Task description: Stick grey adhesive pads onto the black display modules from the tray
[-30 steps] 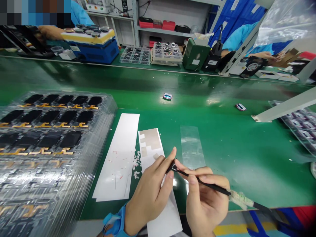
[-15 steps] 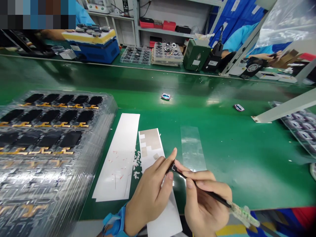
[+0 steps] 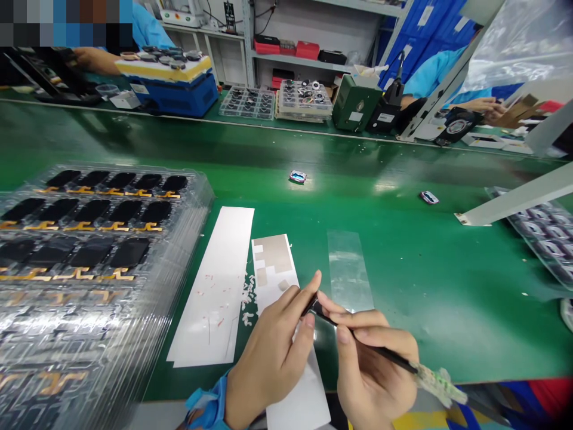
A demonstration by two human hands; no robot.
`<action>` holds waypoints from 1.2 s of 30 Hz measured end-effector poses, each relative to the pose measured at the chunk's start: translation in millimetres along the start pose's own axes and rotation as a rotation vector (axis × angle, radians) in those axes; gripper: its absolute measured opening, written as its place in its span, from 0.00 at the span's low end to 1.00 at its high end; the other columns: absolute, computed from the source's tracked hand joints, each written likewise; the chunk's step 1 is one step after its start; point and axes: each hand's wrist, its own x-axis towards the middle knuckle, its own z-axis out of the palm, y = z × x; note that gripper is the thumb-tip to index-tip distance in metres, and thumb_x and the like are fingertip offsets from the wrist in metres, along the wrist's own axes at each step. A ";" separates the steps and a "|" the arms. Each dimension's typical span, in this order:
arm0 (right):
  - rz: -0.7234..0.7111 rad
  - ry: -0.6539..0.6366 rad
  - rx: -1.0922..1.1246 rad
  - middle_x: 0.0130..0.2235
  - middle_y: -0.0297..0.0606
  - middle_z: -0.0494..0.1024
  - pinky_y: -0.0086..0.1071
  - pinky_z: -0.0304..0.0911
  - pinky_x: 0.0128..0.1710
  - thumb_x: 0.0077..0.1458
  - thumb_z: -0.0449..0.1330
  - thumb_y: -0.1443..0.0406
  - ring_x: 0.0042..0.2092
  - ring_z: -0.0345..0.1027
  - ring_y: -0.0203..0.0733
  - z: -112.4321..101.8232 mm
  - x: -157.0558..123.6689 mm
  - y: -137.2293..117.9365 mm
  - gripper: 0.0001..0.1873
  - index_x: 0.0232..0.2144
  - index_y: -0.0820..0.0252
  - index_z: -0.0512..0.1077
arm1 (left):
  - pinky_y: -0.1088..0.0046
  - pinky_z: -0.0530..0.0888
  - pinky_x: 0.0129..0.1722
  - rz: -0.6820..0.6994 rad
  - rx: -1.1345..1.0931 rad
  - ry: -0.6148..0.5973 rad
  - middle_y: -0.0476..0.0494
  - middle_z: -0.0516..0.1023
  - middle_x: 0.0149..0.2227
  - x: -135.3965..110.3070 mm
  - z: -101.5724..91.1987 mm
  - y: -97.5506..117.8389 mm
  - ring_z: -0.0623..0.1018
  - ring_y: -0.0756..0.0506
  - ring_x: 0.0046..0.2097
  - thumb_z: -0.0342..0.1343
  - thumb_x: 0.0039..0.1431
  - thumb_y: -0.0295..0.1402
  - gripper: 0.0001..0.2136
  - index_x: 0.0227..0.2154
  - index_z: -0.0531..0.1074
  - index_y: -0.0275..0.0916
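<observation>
My left hand [image 3: 273, 346], in a blue cuff, pinches a small dark part [image 3: 308, 306] between fingers and thumb; the fingers cover most of it. In my right hand [image 3: 380, 364] is a slim black tool [image 3: 394, 358], held like a pen, its rear section wrapped in pale, greenish tape. The tool's front end meets the dark part at my left fingertips, but the exact contact is hidden. Beneath both hands lies a white backing sheet [image 3: 298, 388] with grey adhesive pieces [image 3: 277, 251] at its far end.
Stacked clear trays [image 3: 179, 239] with black screens stand left. White paper strips [image 3: 224, 257], curled white scraps [image 3: 248, 298] and a clear film [image 3: 349, 263] lie around my hands. Two small framed parts [image 3: 298, 177] [image 3: 429, 197] rest farther off. A white post [image 3: 514, 197] slants in at right.
My hands keep almost the same pose, with the tool still at the dark part. The two small framed parts on the green surface sit slightly farther left.
</observation>
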 end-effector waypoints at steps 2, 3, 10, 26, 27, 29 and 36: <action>0.024 0.017 0.008 0.37 0.37 0.77 0.44 0.77 0.47 0.57 0.53 0.82 0.44 0.77 0.44 1.3 -0.3 -0.7 0.17 0.40 0.57 0.66 | 0.60 0.72 0.46 -0.006 0.005 -0.001 0.39 0.72 0.47 0.5 0.0 -0.3 0.73 0.41 0.47 0.39 0.69 0.33 0.24 0.67 0.52 0.43; 0.041 0.032 0.016 0.37 0.36 0.77 0.43 0.77 0.47 0.58 0.53 0.81 0.43 0.77 0.43 1.4 0.3 -1.4 0.16 0.40 0.56 0.66 | 0.61 0.72 0.45 -0.007 0.010 0.003 0.39 0.72 0.46 0.8 -0.1 -0.7 0.74 0.42 0.45 0.40 0.69 0.34 0.23 0.66 0.53 0.44; 0.177 -0.032 -0.044 0.36 0.36 0.72 0.40 0.73 0.43 0.66 0.50 0.70 0.40 0.74 0.40 -26.2 28.9 -7.2 0.10 0.41 0.55 0.69 | 0.69 0.72 0.33 -0.052 -0.107 0.065 0.46 0.73 0.31 -0.9 -3.6 0.5 0.72 0.47 0.29 0.40 0.70 0.35 0.21 0.63 0.61 0.45; 0.443 -0.956 -0.245 0.36 0.35 0.72 0.28 0.61 0.32 0.53 0.65 0.64 0.35 0.67 0.36 19.4 103.4 23.9 0.04 0.29 0.59 0.75 | 0.70 0.71 0.33 -0.269 -0.200 0.113 0.49 0.71 0.25 -6.6 -29.6 -6.2 0.73 0.47 0.29 0.36 0.72 0.43 0.20 0.33 0.68 0.39; 0.467 -0.971 -0.256 0.34 0.34 0.74 0.28 0.62 0.32 0.53 0.64 0.65 0.34 0.68 0.36 21.7 107.9 28.1 0.04 0.29 0.60 0.75 | 0.69 0.72 0.36 -0.257 -0.143 0.125 0.46 0.75 0.28 -8.5 -31.1 -6.9 0.75 0.46 0.32 0.37 0.72 0.43 0.19 0.35 0.69 0.39; 0.498 -0.931 -0.313 0.30 0.33 0.75 0.30 0.65 0.34 0.56 0.62 0.65 0.33 0.70 0.36 24.7 120.1 41.3 0.06 0.29 0.61 0.73 | 0.63 0.73 0.45 -0.197 0.015 0.146 0.40 0.78 0.42 -14.6 -32.5 -9.0 0.77 0.41 0.44 0.40 0.71 0.41 0.15 0.45 0.68 0.39; 0.562 -0.482 -0.724 0.49 0.41 0.73 0.43 0.71 0.44 0.63 0.59 0.60 0.46 0.72 0.44 13.2 198.6 130.9 0.16 0.49 0.62 0.69 | 0.42 0.63 0.61 0.065 0.570 -0.186 0.33 0.69 0.61 -22.7 -26.9 -16.8 0.65 0.30 0.63 0.56 0.61 0.37 0.23 0.57 0.67 0.35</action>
